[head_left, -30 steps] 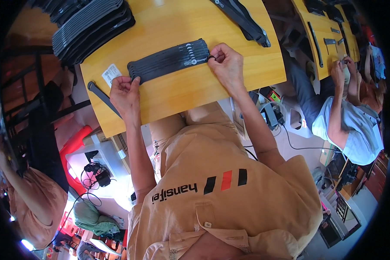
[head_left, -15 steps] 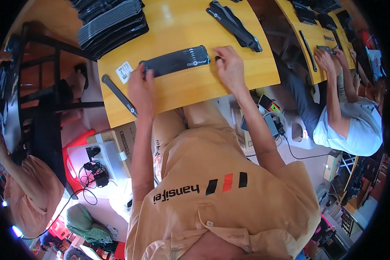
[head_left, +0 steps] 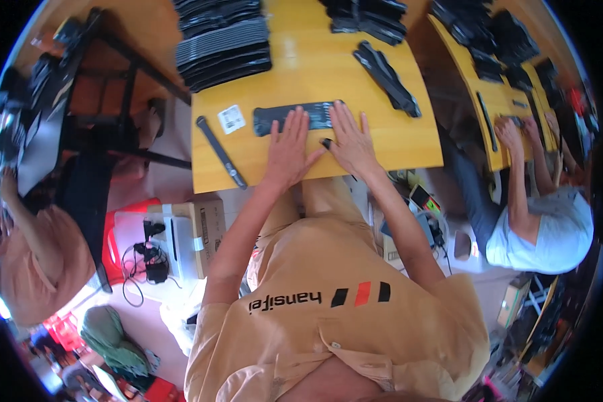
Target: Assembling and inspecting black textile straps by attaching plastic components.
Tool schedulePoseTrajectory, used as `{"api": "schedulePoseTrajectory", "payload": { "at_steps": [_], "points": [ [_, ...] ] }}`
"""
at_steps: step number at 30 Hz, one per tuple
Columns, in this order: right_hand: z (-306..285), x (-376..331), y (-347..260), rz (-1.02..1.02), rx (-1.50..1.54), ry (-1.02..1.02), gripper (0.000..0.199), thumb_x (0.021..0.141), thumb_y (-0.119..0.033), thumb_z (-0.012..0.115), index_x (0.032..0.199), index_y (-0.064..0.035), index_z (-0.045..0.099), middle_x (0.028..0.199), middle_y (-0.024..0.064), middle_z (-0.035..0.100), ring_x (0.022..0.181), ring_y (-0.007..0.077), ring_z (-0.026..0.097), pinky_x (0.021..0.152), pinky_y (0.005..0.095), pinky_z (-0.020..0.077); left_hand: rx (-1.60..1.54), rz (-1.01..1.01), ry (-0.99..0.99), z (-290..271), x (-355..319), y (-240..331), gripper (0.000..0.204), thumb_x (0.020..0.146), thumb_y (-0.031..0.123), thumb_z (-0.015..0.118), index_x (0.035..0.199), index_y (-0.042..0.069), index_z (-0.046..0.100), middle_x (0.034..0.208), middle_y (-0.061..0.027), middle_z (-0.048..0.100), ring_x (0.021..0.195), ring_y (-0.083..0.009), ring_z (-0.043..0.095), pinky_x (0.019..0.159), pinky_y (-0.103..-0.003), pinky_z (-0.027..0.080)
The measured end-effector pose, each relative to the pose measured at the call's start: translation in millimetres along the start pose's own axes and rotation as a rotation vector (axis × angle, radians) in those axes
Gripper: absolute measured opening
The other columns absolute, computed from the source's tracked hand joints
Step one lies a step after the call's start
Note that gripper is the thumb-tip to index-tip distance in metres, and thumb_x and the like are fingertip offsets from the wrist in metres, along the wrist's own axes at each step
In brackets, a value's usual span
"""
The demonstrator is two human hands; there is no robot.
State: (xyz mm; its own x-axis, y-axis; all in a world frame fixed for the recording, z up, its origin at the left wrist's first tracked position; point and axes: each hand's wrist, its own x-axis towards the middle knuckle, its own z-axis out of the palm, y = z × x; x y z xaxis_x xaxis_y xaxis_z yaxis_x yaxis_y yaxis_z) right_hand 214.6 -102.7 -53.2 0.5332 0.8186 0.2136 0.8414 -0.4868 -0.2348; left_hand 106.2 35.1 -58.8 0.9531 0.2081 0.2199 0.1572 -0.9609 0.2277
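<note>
Table's left edge: a single long, flat black strap (head_left: 221,151) lies slantwise on the yellow wooden tabletop (head_left: 295,77), perhaps set aside to leave room.
Back left: a tall stack of flat black strap bundles (head_left: 224,50), laid one over another, seemingly to keep them in order.
Beside the single strap: a white rectangular paper label (head_left: 231,118), lying flat.
Front middle: a flat, oblong bundle of black straps (head_left: 266,119) lies crosswise under both hands.
Left hand (head_left: 289,151): fingers straight, slightly parted, thumb out; it rests on the bundle and grips nothing, probably keeping it flat.
Right hand (head_left: 352,144): fingers extended over the bundle's right end, apparently steadying it; whether the thumb holds or wears a small dark piece (head_left: 326,143), I cannot tell.
Right: a long, folded black strap bunch (head_left: 387,77) lies slantwise, clear of both hands.
</note>
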Motion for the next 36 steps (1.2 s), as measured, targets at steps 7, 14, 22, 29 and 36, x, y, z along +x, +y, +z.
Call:
{"api": "schedulePoseTrajectory", "payload": {
  "at_steps": [7, 14, 22, 29, 36],
  "points": [
    [0.8, -1.7, 1.3, 0.038, -0.076, -0.032, 0.065, 0.085, -0.033, 0.049, 0.137, -0.0031, 0.024, 0.145, 0.0115, 0.019, 0.135, 0.0222, 0.017, 0.107, 0.0495, 0.0084, 0.12, -0.197, 0.082, -18.6, -24.3, -42.6, 0.079, 0.083, 0.052, 0.045, 0.136, -0.002, 0.022, 0.144, -0.0155, 0.02, 0.134, -0.0253, 0.018, 0.107, -0.047, 0.011],
    [-5.9, 4.1, -14.6, 0.064, 0.17, 0.102, 0.059, 0.081, -0.017, 0.051, 0.135, -0.0058, 0.029, 0.143, 0.0134, 0.024, 0.132, 0.0285, 0.021, 0.105, 0.0511, 0.0124, -0.299, -0.325, 0.362, -108.2, -67.6, -73.4, 0.064, 0.087, 0.042, 0.046, 0.136, 0.005, 0.029, 0.143, -0.0187, 0.02, 0.132, -0.0323, 0.018, 0.104, -0.053, 0.016],
    [-18.3, 22.8, -73.2, -0.167, 0.294, 0.192, 0.045, 0.076, -0.006, 0.053, 0.12, -0.0052, 0.047, 0.129, 0.0166, 0.039, 0.125, 0.0334, 0.031, 0.103, 0.0506, 0.0186, -0.026, -0.834, 0.191, -50.2, -98.3, -141.1, 0.061, 0.084, 0.044, 0.052, 0.129, 0.004, 0.04, 0.133, -0.0214, 0.037, 0.12, -0.0402, 0.037, 0.096, -0.047, 0.034],
    [-13.8, 3.7, -78.0, -0.166, 0.363, 0.211, 0.04, 0.068, 0.005, 0.05, 0.107, -0.0031, 0.056, 0.115, 0.0164, 0.048, 0.117, 0.0348, 0.04, 0.102, 0.0475, 0.0256, -0.091, -0.909, 0.238, -63.4, -110.3, -117.5, 0.04, 0.089, 0.038, 0.046, 0.104, 0.002, 0.055, 0.076, -0.023, 0.061, 0.074, -0.0414, 0.059, 0.065, -0.048, 0.047],
    [-18.3, -17.8, -80.7, -0.138, 0.462, 0.249, 0.035, 0.063, 0.01, 0.051, 0.096, -0.0007, 0.06, 0.105, 0.016, 0.052, 0.105, 0.0344, 0.049, 0.092, 0.0418, 0.0385, -0.131, -1.036, 0.3, -82.2, -164.1, -99.0, 0.032, 0.088, 0.029, 0.048, 0.082, 0.0, 0.059, 0.069, -0.0211, 0.061, 0.067, -0.0389, 0.059, 0.059, -0.044, 0.045]
  ]
}}
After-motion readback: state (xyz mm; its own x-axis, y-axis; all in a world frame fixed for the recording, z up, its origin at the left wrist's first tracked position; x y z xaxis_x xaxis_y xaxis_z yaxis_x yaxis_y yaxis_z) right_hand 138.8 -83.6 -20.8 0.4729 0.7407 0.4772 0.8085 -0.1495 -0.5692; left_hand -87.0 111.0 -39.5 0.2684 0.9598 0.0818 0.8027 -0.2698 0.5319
